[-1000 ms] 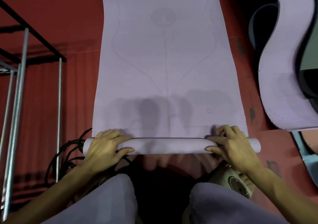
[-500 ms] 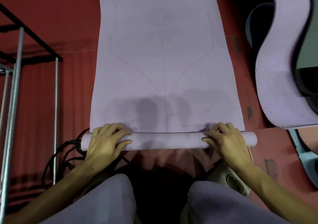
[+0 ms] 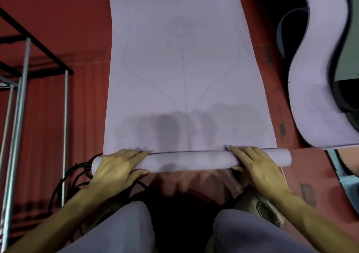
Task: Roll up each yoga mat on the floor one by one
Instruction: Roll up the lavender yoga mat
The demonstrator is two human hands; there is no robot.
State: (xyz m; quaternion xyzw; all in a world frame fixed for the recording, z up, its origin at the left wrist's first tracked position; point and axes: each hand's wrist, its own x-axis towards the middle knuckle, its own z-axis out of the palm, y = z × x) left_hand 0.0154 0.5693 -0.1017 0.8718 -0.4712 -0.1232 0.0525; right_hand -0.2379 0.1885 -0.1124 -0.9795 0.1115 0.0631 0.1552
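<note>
A lilac yoga mat [image 3: 184, 68] lies flat on the red floor and stretches away from me. Its near end is wound into a thin roll [image 3: 190, 160] that runs left to right in front of my knees. My left hand [image 3: 116, 167] lies over the left end of the roll, fingers on top and thumb at its near side. My right hand [image 3: 258, 167] holds the right part the same way, with a short length of roll sticking out beyond it. A second lilac mat [image 3: 314, 74] lies wavy and partly curled at the right.
A metal rack [image 3: 23, 101] with black and silver bars stands at the left. Black cables [image 3: 77, 177] lie coiled on the floor by my left hand. My grey-trousered knees [image 3: 124, 229] fill the bottom. A dark object [image 3: 347, 95] sits at the far right edge.
The roll has moved a little farther along the mat and grown slightly thicker. Both hands have stayed on it and travelled forward with it.
</note>
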